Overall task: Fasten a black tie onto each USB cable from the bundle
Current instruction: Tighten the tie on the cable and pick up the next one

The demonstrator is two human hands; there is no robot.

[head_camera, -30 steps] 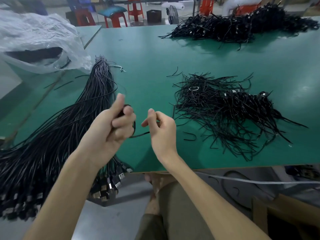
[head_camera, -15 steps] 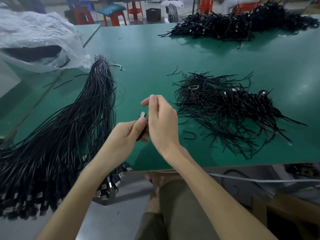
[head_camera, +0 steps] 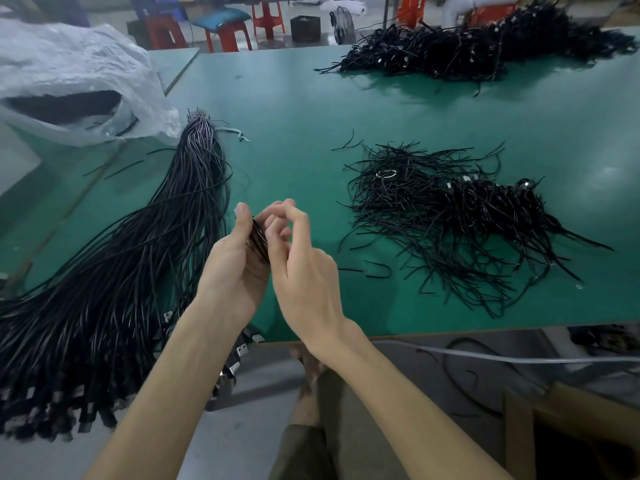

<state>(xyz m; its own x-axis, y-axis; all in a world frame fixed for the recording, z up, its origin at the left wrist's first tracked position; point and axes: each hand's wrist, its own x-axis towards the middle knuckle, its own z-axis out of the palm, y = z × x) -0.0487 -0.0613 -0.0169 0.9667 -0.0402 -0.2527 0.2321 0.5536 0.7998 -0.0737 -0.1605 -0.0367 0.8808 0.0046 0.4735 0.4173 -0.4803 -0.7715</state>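
My left hand [head_camera: 232,268] grips a coiled black USB cable [head_camera: 259,241] above the near part of the green table [head_camera: 311,133]. My right hand [head_camera: 304,268] is pressed against the coil from the right, its fingers curled at the coil's top; whether they pinch a tie is hidden. A long bundle of black USB cables [head_camera: 114,271] lies to the left, with plug ends hanging over the near edge. A loose pile of black ties [head_camera: 433,220] lies to the right, mixed with tied cables [head_camera: 502,209].
A white plastic bag [head_camera: 69,81] sits at the far left. A large heap of black cables [head_camera: 485,46] lies at the table's far right. Stray ties [head_camera: 377,268] lie near my right hand. Red stools [head_camera: 228,32] stand beyond the table.
The hands came together from apart, then rose slightly. The cable is now a coil in my left hand, and my right hand's fingers have moved to its top.
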